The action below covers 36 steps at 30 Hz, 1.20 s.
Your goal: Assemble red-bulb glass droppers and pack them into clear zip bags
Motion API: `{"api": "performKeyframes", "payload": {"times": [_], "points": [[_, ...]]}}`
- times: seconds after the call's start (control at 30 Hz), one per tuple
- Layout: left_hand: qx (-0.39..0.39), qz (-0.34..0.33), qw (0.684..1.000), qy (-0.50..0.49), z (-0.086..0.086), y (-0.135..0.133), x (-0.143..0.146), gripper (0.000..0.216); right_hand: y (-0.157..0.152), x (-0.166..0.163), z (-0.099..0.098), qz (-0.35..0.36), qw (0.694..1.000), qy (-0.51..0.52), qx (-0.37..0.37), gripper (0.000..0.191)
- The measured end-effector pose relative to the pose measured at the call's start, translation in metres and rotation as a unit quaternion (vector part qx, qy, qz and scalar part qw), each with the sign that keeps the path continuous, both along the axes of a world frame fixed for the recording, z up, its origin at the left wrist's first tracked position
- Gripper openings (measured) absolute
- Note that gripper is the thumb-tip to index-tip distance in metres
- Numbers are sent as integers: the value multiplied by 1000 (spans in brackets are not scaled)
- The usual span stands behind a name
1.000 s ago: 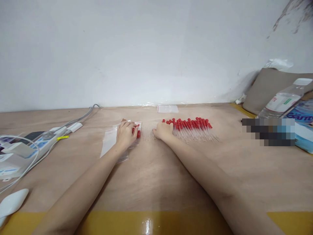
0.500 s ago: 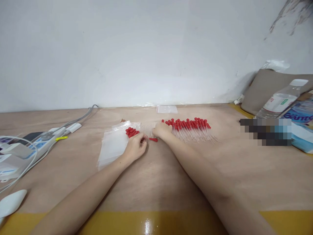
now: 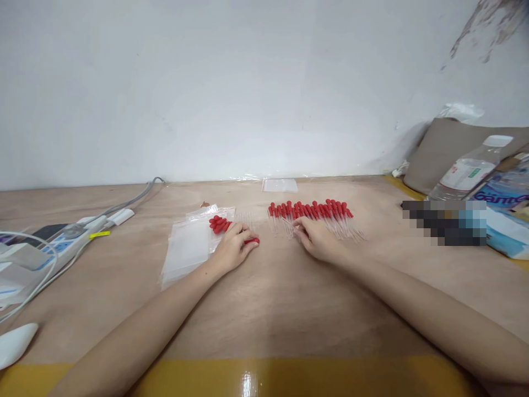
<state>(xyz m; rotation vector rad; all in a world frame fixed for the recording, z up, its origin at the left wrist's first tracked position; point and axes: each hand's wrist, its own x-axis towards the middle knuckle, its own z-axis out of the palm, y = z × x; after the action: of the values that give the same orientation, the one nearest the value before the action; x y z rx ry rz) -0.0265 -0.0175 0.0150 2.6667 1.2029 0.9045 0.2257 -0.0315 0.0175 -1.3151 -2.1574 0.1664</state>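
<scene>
A row of glass droppers with red rubber bulbs [image 3: 309,212] lies across the middle of the wooden table [image 3: 264,298]. My right hand [image 3: 316,240] rests at the near edge of that row, fingers pinched on one thin glass dropper tube. My left hand [image 3: 233,248] lies beside a stack of clear zip bags [image 3: 188,245], its fingers curled over a single red-bulbed dropper [image 3: 252,241]. A small bunch of red bulbs [image 3: 219,224] sits at the mouth of the top bag, just beyond my left hand.
A white power strip with cables [image 3: 61,240] lies at the left, and a white rounded object [image 3: 16,342] near the front left edge. At the right stand a water bottle [image 3: 467,171], a blue box [image 3: 506,212] and a brown bag [image 3: 450,151]. Another clear bag [image 3: 280,184] lies by the wall.
My left hand left the bag top and pulled toward me with one red-bulbed dropper. My right hand shifted right from the gap to the front of the dropper row.
</scene>
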Motion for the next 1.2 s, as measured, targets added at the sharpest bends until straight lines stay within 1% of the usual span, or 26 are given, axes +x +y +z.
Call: {"api": "performKeyframes", "payload": {"times": [0.07, 0.13, 0.23, 0.3, 0.37, 0.47, 0.53, 0.6, 0.73, 0.83, 0.97, 1.13, 1.2], "points": [[-29, -6, 999, -28, -1, -2, 3, 13, -4, 4, -9, 7, 999, 17, 34, 22], [-67, -8, 996, -51, -1, -7, 7, 14, -6, 4, -15, 23, 998, 34, 53, 23], [-110, -18, 987, -116, 0, -15, 15, 21, -9, 1, -20, 35, 997, 39, 58, 20], [-138, -41, 976, -163, 0, -18, 20, 25, -10, -1, -21, 40, 997, 30, 64, 20], [-172, -61, 966, -184, -2, -18, 23, 19, -12, -3, -21, 51, 996, 15, 75, 20], [-223, -63, 948, -219, -7, -16, 25, 5, -12, -3, -23, 67, 993, 1, 95, 20], [-256, -59, 932, -248, -12, -13, 26, 12, -12, -3, -24, 75, 992, 0, 101, 20], [-275, -53, 925, -257, -16, -10, 25, 19, -12, -3, -25, 82, 991, -1, 104, 19], [-267, -35, 929, -255, -19, -8, 24, 25, -14, -5, -23, 94, 989, -7, 116, 19], [-262, -44, 927, -266, -17, -10, 25, 25, -15, -7, -22, 98, 988, -11, 115, 20], [-258, -59, 927, -267, -16, -10, 26, 21, -15, -9, -23, 105, 987, -6, 118, 20], [-215, -41, 954, -206, -14, -11, 25, 21, -15, -8, -23, 126, 985, -15, 118, 20], [-210, -34, 959, -188, -12, -12, 24, 20, -14, -7, -23, 132, 985, -25, 108, 21]]}}
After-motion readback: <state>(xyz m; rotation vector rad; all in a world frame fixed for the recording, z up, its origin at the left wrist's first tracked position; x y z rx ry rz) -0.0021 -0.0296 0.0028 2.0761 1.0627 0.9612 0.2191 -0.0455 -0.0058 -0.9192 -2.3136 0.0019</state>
